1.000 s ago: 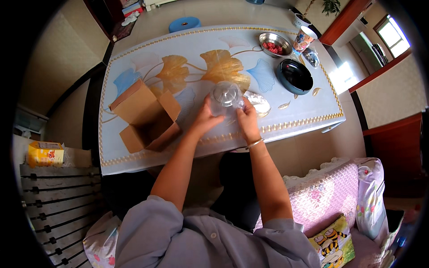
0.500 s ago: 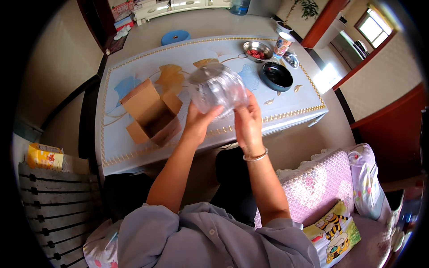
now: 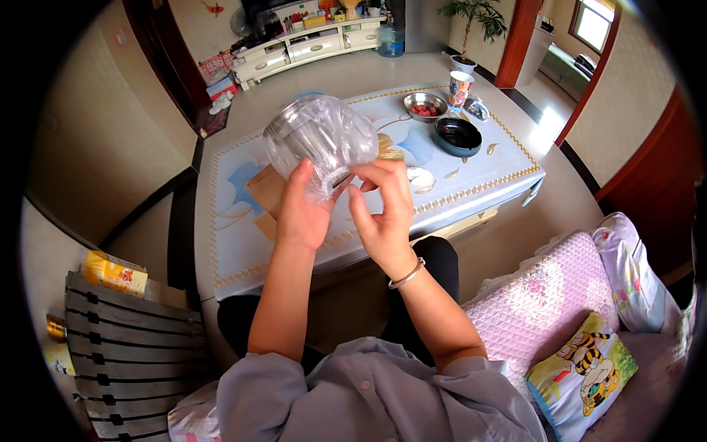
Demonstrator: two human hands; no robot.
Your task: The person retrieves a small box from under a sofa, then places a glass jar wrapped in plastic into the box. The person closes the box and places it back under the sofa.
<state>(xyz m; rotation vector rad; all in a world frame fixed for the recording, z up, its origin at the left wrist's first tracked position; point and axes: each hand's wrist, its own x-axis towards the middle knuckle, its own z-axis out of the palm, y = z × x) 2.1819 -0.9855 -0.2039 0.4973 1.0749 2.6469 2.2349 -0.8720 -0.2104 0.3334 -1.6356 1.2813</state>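
Observation:
A clear, rounded vessel wrapped in a crinkled transparent plastic bag (image 3: 320,140) is raised above the table, tilted to the left. My left hand (image 3: 305,214) grips it from below, thumb up along the near side and the other fingers mostly hidden behind it. Close to the bag's lower right edge is my right hand (image 3: 387,210), a bangle on its wrist. Its fingers are bent, their tips at the plastic, with a gap between them and the thumb. An open cardboard box (image 3: 264,193) stands on the table, largely covered by my left hand and the bag.
The patterned tablecloth (image 3: 471,177) carries a metal bowl (image 3: 414,100) of red pieces, a patterned paper cup (image 3: 459,90), a dark round dish (image 3: 457,137) and a small white item (image 3: 420,178). A quilted sofa (image 3: 534,302) is at right, a slatted grey seat (image 3: 136,353) at left.
The bagged vessel has moved up and left, turning in my left hand. My right hand has loosened from its side and come to the lower right edge. The view has tilted up.

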